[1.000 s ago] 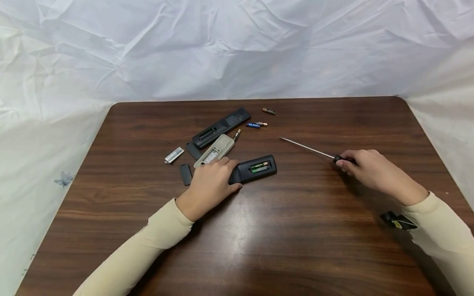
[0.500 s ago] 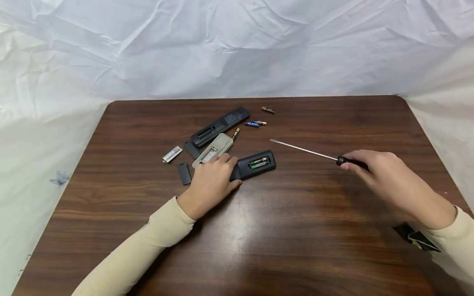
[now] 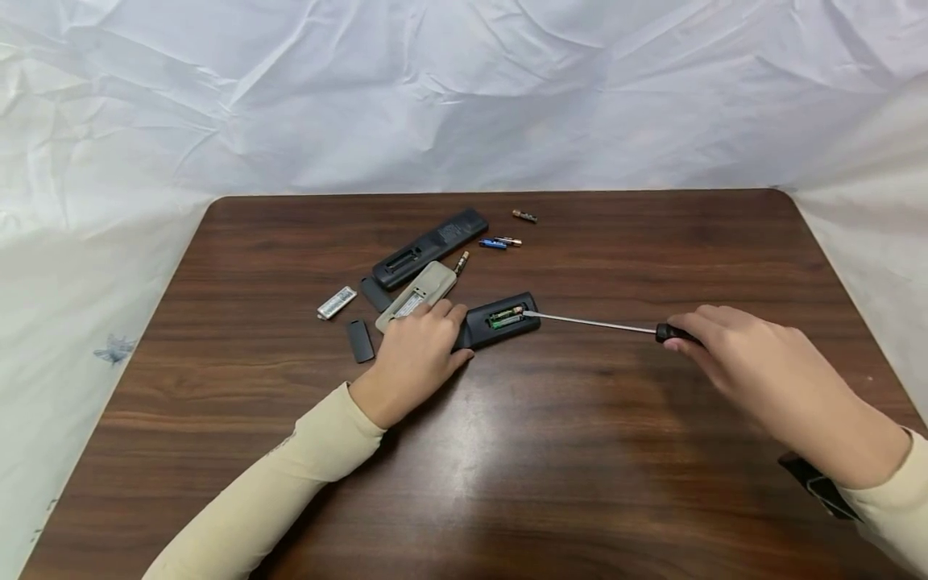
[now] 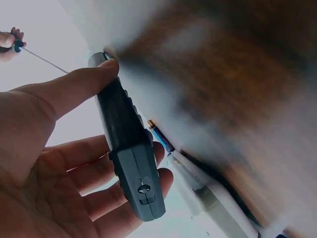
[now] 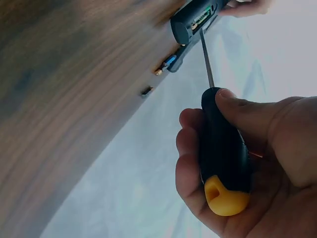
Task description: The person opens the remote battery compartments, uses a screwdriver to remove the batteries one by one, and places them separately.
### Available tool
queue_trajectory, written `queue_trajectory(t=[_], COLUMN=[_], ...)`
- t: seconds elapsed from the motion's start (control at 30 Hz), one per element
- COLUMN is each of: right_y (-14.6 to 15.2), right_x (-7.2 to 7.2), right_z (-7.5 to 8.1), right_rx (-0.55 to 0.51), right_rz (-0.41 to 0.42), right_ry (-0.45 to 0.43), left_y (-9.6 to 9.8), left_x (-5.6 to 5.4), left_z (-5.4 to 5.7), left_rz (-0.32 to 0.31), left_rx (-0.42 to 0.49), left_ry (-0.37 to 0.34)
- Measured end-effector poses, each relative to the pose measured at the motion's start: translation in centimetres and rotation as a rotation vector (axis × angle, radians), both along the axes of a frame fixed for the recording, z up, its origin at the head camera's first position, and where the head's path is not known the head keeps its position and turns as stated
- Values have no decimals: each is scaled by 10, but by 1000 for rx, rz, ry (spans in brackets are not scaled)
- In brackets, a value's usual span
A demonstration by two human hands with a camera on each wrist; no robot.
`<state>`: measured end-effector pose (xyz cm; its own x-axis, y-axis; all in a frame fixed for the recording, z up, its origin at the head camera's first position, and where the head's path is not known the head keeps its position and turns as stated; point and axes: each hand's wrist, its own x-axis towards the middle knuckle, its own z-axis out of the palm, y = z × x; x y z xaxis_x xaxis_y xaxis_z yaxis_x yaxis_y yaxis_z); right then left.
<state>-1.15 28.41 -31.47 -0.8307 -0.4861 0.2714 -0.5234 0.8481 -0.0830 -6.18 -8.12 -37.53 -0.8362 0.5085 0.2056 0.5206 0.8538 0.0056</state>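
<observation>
My left hand (image 3: 416,358) grips a black remote control (image 3: 478,328) by its near end, thumb on one side and fingers on the other in the left wrist view. The battery bay faces up, uncovered, with two green batteries (image 3: 507,316) lying in it. In my right hand (image 3: 754,370) is a screwdriver (image 5: 223,144) with a black and yellow handle, fingers wrapped round it. Its long metal shaft (image 3: 594,323) points left, and the flat tip overlaps the far end of the battery bay in the head view.
Behind the left hand lie a beige remote (image 3: 432,283) and a longer black remote (image 3: 435,246), its bay open. Two dark covers (image 3: 360,341) and a white cover (image 3: 337,303) rest at left. Several loose batteries (image 3: 525,216) are scattered at the back of the brown table (image 3: 616,499).
My right hand has brought the screwdriver tip left and down to the remote's battery bay. The left hand keeps its hold on the remote, which has tilted slightly.
</observation>
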Motion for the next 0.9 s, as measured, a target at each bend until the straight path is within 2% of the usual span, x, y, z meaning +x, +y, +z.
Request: queue_trajectory(t=[0.1, 0.23, 0.33, 0.57, 0.8, 0.9], right_y=[-2, -4, -5, -8, -15, -20], right_x=[1, 2, 3, 6, 6, 5], right_z=[0, 0, 1, 3, 11, 18], right_rx=[3, 13, 27, 29, 4, 26], right_rz=[40, 65, 61, -5, 48, 52], right_ry=[67, 91, 65, -82, -57, -68], left_y=[1, 3, 6, 9, 11, 11], left_x=[0, 1, 2, 5, 6, 6], left_z=[-1, -2, -3, -3, -3, -3], left_rz=[-6, -11, -10, -16, -5, -11], left_rx=[0, 2, 4, -10, -56, -60], left_ry=[4, 20, 30, 55, 30, 14])
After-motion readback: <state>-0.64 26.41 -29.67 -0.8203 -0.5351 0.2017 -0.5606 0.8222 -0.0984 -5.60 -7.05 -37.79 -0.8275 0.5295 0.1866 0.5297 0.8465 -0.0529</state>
